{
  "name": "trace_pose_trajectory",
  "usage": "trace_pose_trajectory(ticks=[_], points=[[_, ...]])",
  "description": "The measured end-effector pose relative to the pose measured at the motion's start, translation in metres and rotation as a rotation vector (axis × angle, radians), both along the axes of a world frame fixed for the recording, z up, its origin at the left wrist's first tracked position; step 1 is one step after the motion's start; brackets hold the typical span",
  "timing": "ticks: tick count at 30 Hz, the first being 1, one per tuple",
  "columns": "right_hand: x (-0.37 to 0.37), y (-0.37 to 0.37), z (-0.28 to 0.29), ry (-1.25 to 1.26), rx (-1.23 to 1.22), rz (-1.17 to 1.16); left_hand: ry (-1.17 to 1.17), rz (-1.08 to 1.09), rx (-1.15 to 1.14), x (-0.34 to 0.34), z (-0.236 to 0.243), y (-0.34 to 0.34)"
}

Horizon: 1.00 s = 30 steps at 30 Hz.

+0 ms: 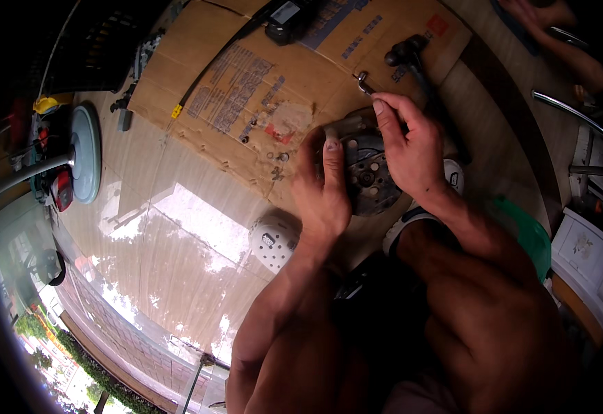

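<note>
My left hand (322, 179) is wrapped round the near-left side of a dark round metal part (372, 193) with holes and a central bore, its thumb raised along the top. My right hand (409, 145) pinches a small bent chrome wrench (365, 86) above the part's far-right side, partly covering it. Beneath and beyond them lies a worn cardboard sheet (170, 62), with small nuts and washers (282, 157) left of the part. A black-headed hammer (408, 50) lies beyond my right hand, its handle running down beside it.
A black device (284, 24) with a cable lies at the top. Left are a round stool base (84, 152) and tools (60, 190). A co-worker's arm (577, 62) shows top right, above chrome tubing (580, 110). A green plastic item (525, 234) and my white clog (274, 245) are nearby.
</note>
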State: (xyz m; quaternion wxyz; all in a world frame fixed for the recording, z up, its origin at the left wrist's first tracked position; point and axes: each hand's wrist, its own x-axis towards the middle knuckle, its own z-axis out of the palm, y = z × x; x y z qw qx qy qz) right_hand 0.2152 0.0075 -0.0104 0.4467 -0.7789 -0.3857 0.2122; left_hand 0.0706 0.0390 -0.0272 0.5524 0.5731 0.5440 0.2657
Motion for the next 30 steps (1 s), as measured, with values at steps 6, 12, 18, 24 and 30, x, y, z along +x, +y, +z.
trace_pose_trajectory(ticks=[6, 12, 18, 24, 30], points=[[0.003, -0.001, -0.006, -0.128, 0.071, 0.024, -0.008, -0.002, 0.009, 0.001, -0.001, 0.001], [0.003, -0.002, -0.009, -0.153, 0.079, 0.018, -0.013, -0.005, -0.02, 0.001, -0.001, 0.002], [0.001, -0.004, -0.009, -0.068, 0.091, -0.012, -0.023, -0.012, -0.027, 0.001, 0.0, 0.005], [0.001, -0.005, -0.008, -0.085, 0.074, -0.022, 0.011, -0.042, -0.004, 0.002, -0.003, 0.007], [-0.001, -0.009, -0.013, -0.033, 0.084, -0.064, 0.02, -0.037, 0.003, 0.003, -0.002, 0.012]])
